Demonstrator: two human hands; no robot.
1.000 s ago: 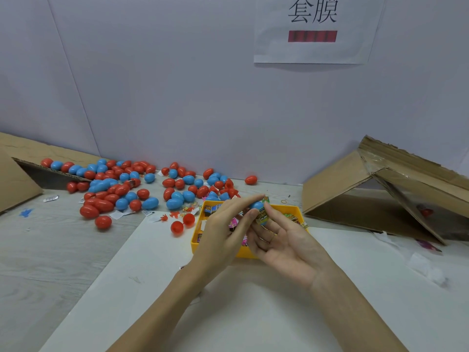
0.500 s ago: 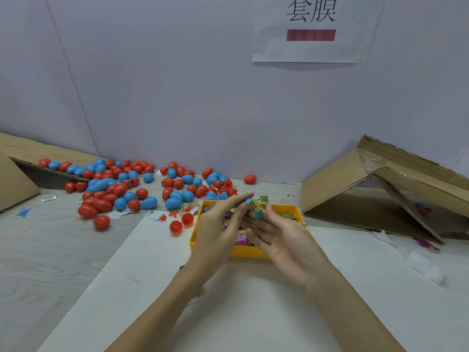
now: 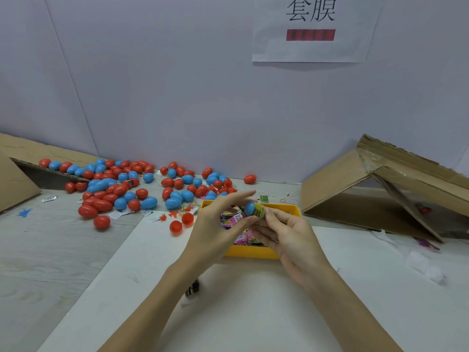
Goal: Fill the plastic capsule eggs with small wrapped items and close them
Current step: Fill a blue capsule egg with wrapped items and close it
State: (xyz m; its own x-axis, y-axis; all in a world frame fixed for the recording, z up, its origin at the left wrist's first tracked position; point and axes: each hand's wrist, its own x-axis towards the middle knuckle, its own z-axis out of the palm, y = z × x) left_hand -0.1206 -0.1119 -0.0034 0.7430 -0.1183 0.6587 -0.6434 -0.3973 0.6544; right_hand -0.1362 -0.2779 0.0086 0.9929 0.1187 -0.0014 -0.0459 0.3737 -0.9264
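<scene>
Left hand (image 3: pixel 218 224): thumb and fingers pinched on the blue egg half (image 3: pixel 250 208), index finger stretched out above it. Right hand (image 3: pixel 286 235): fingertips clamped on the yellow-green wrapped item (image 3: pixel 259 212), which sits pressed against the blue half's open end. Both are held above the yellow tray (image 3: pixel 253 251), which is full of wrapped items (image 3: pixel 232 218). An open red egg (image 3: pixel 181 223) lies just left of the tray. Pile of red and blue eggs (image 3: pixel 121 189) spreads further left on the table (image 3: pixel 50 250). Cardboard box (image 3: pixel 380 189) tipped on its side at right.
</scene>
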